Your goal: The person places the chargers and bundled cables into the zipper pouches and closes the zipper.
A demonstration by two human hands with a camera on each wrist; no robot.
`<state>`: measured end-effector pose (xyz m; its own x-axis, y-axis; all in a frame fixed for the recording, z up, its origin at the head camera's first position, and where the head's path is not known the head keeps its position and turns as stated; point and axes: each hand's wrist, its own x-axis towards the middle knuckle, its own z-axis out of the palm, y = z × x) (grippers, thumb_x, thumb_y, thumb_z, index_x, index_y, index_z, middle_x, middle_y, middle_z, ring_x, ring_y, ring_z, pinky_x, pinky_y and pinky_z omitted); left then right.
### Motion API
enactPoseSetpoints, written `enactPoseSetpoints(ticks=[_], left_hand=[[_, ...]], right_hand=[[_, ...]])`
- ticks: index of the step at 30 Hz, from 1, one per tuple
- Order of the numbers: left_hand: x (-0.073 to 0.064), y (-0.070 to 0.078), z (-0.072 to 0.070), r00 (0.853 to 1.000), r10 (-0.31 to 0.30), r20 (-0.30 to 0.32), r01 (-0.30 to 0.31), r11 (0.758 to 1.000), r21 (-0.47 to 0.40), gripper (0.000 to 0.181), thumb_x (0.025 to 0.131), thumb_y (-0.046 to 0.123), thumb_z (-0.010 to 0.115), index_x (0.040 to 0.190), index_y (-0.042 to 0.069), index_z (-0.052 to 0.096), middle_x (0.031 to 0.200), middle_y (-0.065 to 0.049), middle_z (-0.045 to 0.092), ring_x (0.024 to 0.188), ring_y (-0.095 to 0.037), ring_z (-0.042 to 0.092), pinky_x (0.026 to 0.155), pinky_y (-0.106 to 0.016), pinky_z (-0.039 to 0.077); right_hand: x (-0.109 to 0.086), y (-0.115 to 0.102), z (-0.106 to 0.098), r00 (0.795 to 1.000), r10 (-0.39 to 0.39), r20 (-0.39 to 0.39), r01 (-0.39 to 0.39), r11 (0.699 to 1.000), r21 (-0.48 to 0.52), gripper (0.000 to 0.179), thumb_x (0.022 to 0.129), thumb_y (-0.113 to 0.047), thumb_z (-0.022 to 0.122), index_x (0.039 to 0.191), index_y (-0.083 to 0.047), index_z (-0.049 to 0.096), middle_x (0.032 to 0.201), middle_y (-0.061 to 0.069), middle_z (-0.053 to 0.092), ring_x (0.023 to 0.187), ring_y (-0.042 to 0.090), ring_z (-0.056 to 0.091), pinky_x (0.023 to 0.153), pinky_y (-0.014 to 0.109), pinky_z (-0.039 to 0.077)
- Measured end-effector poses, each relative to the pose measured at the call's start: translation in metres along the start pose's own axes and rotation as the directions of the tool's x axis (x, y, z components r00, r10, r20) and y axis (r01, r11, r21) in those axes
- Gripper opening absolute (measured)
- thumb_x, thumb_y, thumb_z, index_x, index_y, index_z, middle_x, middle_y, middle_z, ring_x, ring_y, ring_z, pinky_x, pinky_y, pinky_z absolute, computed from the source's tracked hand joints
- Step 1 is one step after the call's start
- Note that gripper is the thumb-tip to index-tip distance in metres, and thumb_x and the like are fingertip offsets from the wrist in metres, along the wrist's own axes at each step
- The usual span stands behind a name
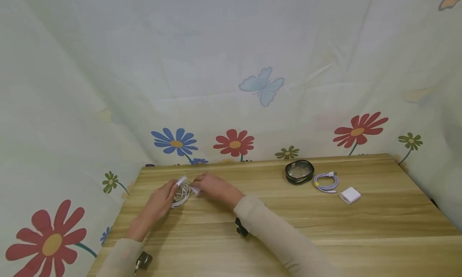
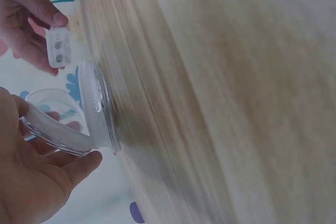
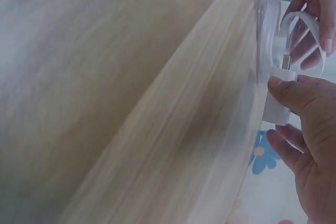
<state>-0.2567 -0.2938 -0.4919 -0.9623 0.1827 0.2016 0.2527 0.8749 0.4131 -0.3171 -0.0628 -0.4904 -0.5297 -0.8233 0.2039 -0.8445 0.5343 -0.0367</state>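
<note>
Left hand (image 2: pixel 34 177) grips lid (image 2: pixel 59 134) of clear case (image 2: pixel 93 98), apparently so it stands open; right hand (image 3: pixel 317 137) pinches charger (image 3: pixel 278 100) near one end.

hands (image 1: pixel 159 201) (image 1: pixel 216 187) in all three views

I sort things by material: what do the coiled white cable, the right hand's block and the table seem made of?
Cable: probably smooth, flexible plastic or rubber, judging by its bent, shiny loops. Block: likely hard plastic; smooth faces, straight edges. Table: smooth wood or wood-look laminate; streaky grain shows.
</note>
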Motion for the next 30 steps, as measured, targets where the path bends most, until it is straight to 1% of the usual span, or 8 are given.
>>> enactPoseSetpoints(ticks=[7, 14, 19, 22, 25, 27, 28, 30], left_hand=[[-0.001, 0.001, 0.000, 1.000, -0.008, 0.008, 0.008, 1.000, -0.018, 0.045, 0.113, 0.033, 0.035, 0.140, 0.003, 0.056, 0.137, -0.023, 0.065, 0.126, -0.046, 0.062, 0.102, -0.061, 0.051], [-0.001, 0.002, 0.000, 1.000, -0.022, 0.008, 0.022, 0.999, -0.025, 0.046, 0.113, 0.032, 0.035, 0.144, 0.003, 0.054, 0.139, -0.024, 0.063, 0.126, -0.047, 0.062, 0.104, -0.062, 0.050], [-0.002, 0.001, -0.001, 1.000, -0.021, 0.009, 0.022, 0.999, -0.033, 0.051, 0.113, 0.035, 0.032, 0.146, 0.001, 0.051, 0.142, -0.026, 0.060, 0.130, -0.048, 0.059, 0.106, -0.063, 0.048], [-0.003, -0.001, -0.001, 1.000, -0.022, 0.004, 0.022, 0.999, -0.034, 0.050, 0.113, 0.035, 0.032, 0.145, 0.002, 0.052, 0.137, -0.025, 0.064, 0.125, -0.046, 0.063, 0.103, -0.061, 0.050], [-0.003, -0.002, -0.002, 1.000, -0.022, 0.002, 0.022, 0.999, -0.041, 0.048, 0.113, 0.034, 0.033, 0.143, 0.003, 0.053, 0.122, -0.022, 0.070, 0.109, -0.038, 0.068, 0.091, -0.056, 0.054], [-0.003, -0.003, -0.003, 1.000, -0.021, 0.006, 0.022, 0.999, -0.050, 0.047, 0.113, 0.034, 0.033, 0.143, 0.004, 0.054, 0.115, -0.019, 0.071, 0.101, -0.032, 0.067, 0.085, -0.052, 0.053], [-0.003, -0.003, -0.003, 1.000, -0.022, 0.008, 0.022, 0.998, -0.057, 0.046, 0.113, 0.034, 0.032, 0.142, 0.005, 0.054, 0.114, -0.019, 0.071, 0.099, -0.031, 0.066, 0.084, -0.050, 0.052], [-0.003, -0.004, -0.003, 1.000, -0.020, 0.012, 0.021, 0.997, -0.068, 0.046, 0.113, 0.034, 0.032, 0.142, 0.005, 0.054, 0.119, -0.020, 0.071, 0.102, -0.033, 0.067, 0.085, -0.051, 0.053]], right_hand=[[0.005, -0.007, 0.001, 0.999, 0.000, -0.050, 0.003, 0.999, 0.045, 0.039, 0.100, -0.026, 0.068, 0.138, -0.017, 0.066, 0.136, 0.000, 0.070, 0.125, 0.016, 0.065, 0.111, 0.028, 0.050], [0.009, -0.015, 0.000, 0.994, -0.014, -0.106, 0.021, 0.997, 0.071, 0.037, 0.096, -0.024, 0.073, 0.132, -0.015, 0.070, 0.128, 0.000, 0.074, 0.117, 0.014, 0.070, 0.107, 0.027, 0.052], [0.014, -0.021, 0.007, 0.992, -0.009, -0.124, 0.020, 0.996, 0.088, 0.037, 0.098, -0.024, 0.070, 0.134, -0.014, 0.068, 0.130, 0.001, 0.073, 0.119, 0.015, 0.069, 0.108, 0.029, 0.052], [0.017, -0.024, 0.011, 0.992, -0.010, -0.125, 0.016, 0.999, 0.046, 0.038, 0.101, -0.024, 0.066, 0.138, -0.015, 0.065, 0.135, 0.002, 0.070, 0.124, 0.016, 0.067, 0.113, 0.032, 0.049], [0.021, -0.027, 0.015, 0.993, -0.019, -0.120, 0.018, 1.000, -0.005, 0.039, 0.104, -0.021, 0.060, 0.143, -0.014, 0.061, 0.142, 0.003, 0.065, 0.131, 0.017, 0.062, 0.117, 0.035, 0.046], [0.023, -0.029, 0.016, 0.992, -0.024, -0.127, 0.021, 0.999, -0.029, 0.039, 0.105, -0.019, 0.058, 0.144, -0.014, 0.059, 0.145, 0.002, 0.062, 0.134, 0.017, 0.060, 0.118, 0.033, 0.045], [0.024, -0.030, 0.017, 0.991, -0.029, -0.131, 0.024, 0.999, -0.036, 0.039, 0.106, -0.018, 0.057, 0.144, -0.015, 0.059, 0.146, 0.002, 0.062, 0.135, 0.016, 0.059, 0.119, 0.031, 0.044], [0.026, -0.032, 0.018, 0.988, -0.048, -0.145, 0.042, 0.998, -0.044, 0.037, 0.106, -0.016, 0.055, 0.143, -0.015, 0.060, 0.146, 0.001, 0.061, 0.135, 0.014, 0.059, 0.118, 0.028, 0.043]])
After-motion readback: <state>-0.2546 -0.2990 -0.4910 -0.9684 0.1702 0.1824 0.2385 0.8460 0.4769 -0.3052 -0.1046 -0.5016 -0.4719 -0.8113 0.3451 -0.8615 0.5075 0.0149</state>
